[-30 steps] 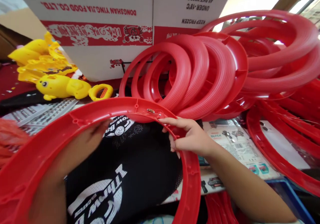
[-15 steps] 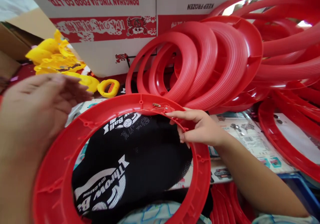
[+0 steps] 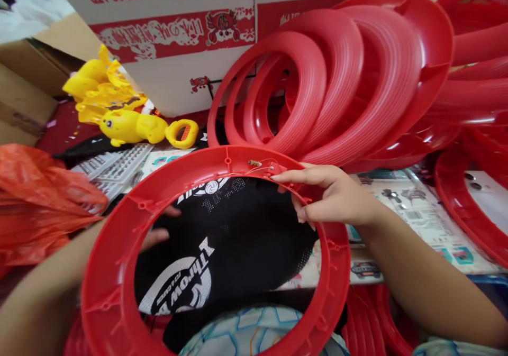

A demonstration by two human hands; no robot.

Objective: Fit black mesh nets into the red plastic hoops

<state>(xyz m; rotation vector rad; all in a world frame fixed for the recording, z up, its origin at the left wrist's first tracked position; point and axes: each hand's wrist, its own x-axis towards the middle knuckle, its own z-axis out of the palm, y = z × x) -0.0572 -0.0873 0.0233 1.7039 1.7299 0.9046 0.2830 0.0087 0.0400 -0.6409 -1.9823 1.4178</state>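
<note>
I hold a large red plastic ring (image 3: pixel 119 229) tilted in front of me. My right hand (image 3: pixel 337 197) grips its upper right rim, with the index finger stretched along the rim toward a small metal part with thin wires (image 3: pixel 256 163). My left arm runs under the ring's left side. Only two fingertips of my left hand (image 3: pixel 159 235) show inside the ring, stretched out over a black mesh fabric with white "Throw Ball" print (image 3: pixel 238 229).
A row of red rings (image 3: pixel 337 81) leans against a white and red cardboard box (image 3: pixel 166 28). Yellow plastic toys (image 3: pixel 127 126) lie at the back left and an orange plastic bag (image 3: pixel 35 202) at the left. Printed cards (image 3: pixel 416 213) and more rings (image 3: pixel 468 213) lie at the right.
My left hand was under the ring, rose open above its left side, and is now back beneath the rim. The view has tipped down and the ring sits more centred. My right hand keeps its grip.
</note>
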